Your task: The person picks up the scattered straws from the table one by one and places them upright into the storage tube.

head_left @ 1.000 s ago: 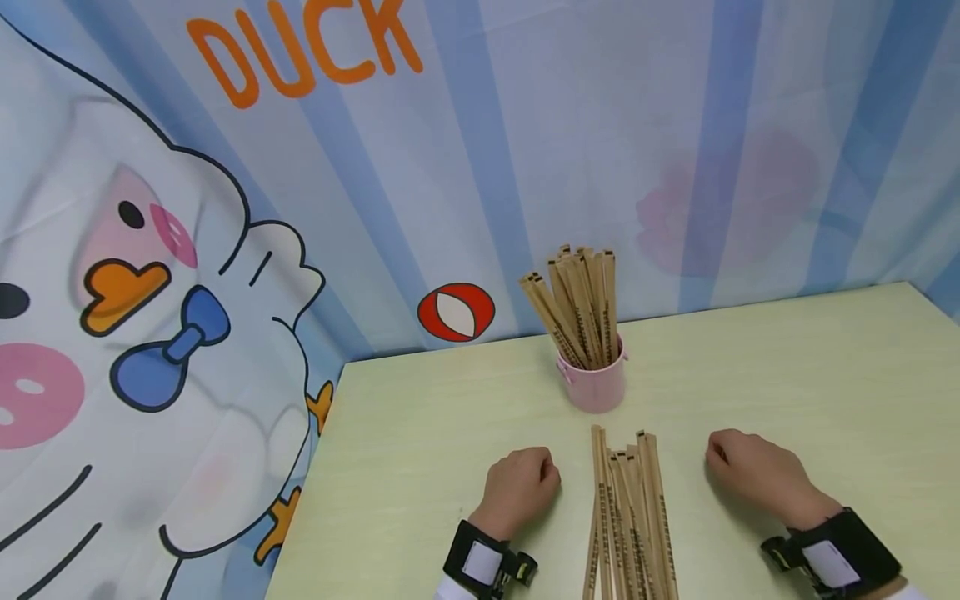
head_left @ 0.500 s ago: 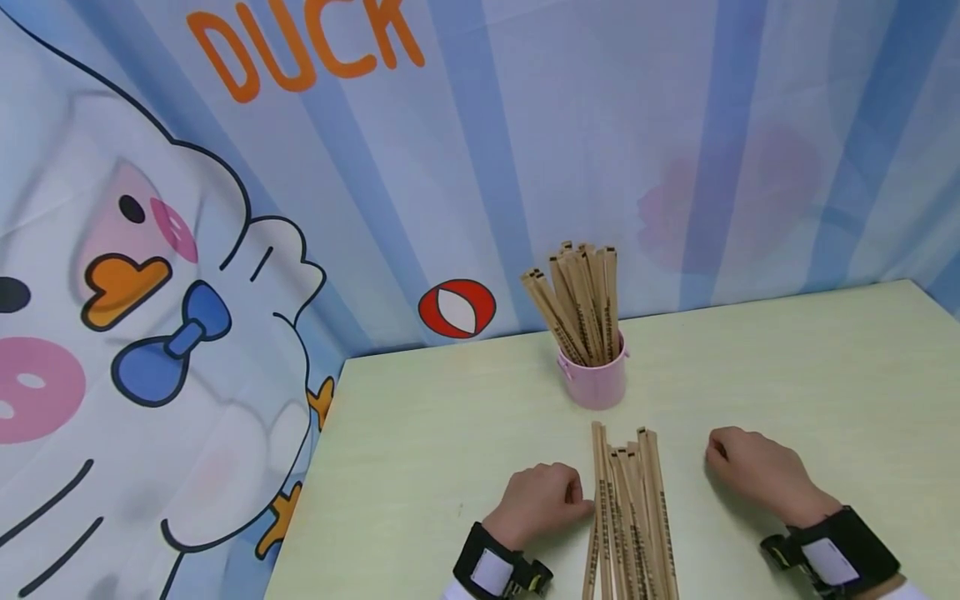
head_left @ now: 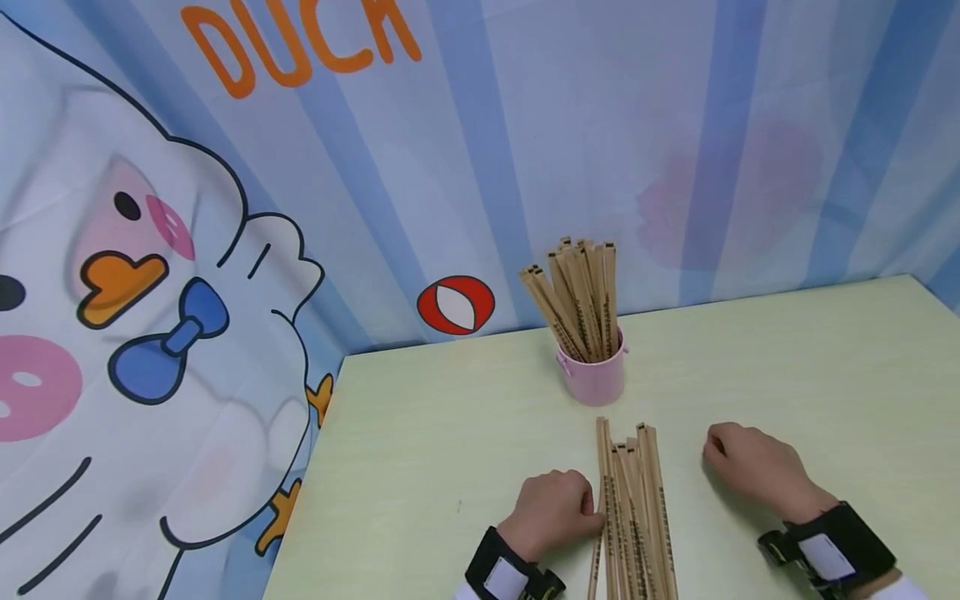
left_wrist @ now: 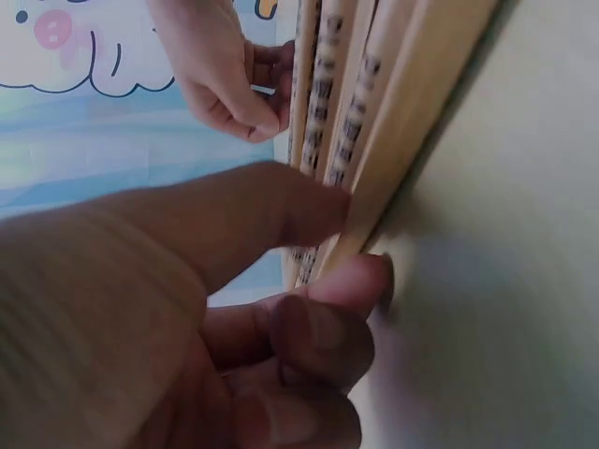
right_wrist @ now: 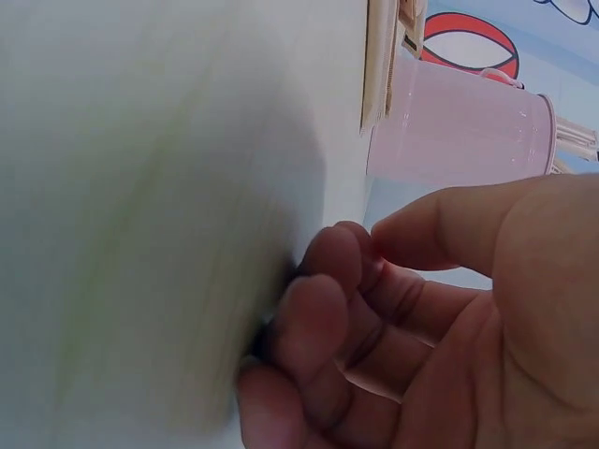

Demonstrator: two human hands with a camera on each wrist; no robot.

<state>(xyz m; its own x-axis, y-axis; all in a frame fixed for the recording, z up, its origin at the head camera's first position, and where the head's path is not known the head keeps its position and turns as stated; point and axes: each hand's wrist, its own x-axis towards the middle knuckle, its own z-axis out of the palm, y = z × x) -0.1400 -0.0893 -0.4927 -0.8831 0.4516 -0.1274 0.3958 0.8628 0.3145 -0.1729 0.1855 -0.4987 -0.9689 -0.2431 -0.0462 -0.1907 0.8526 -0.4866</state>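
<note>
A row of light wooden chopsticks (head_left: 647, 508) with dark printed lettering lies lengthwise on the table. At the row's left edge is my left hand (head_left: 551, 512), fingers curled. In the left wrist view its thumb (left_wrist: 314, 208) lies on the outermost chopstick (left_wrist: 398, 150) and the index fingertip sits just below it, pinching that stick. My right hand (head_left: 757, 467) rests on the table to the right of the row, apart from it. Its fingers (right_wrist: 314, 327) are loosely curled and hold nothing.
Behind the row stands a small pink bucket (head_left: 595, 385) holding several upright chopsticks (head_left: 581, 304). The pale table (head_left: 442, 417) ends at a blue striped cloth (head_left: 600, 125) with a duck print. Both wrists wear black straps (head_left: 847, 546) with cameras.
My left hand has moved right to the row, and its thumb now meets the edge chopstick. The leftmost chopsticks have shifted slightly right. My right hand stays in place.
</note>
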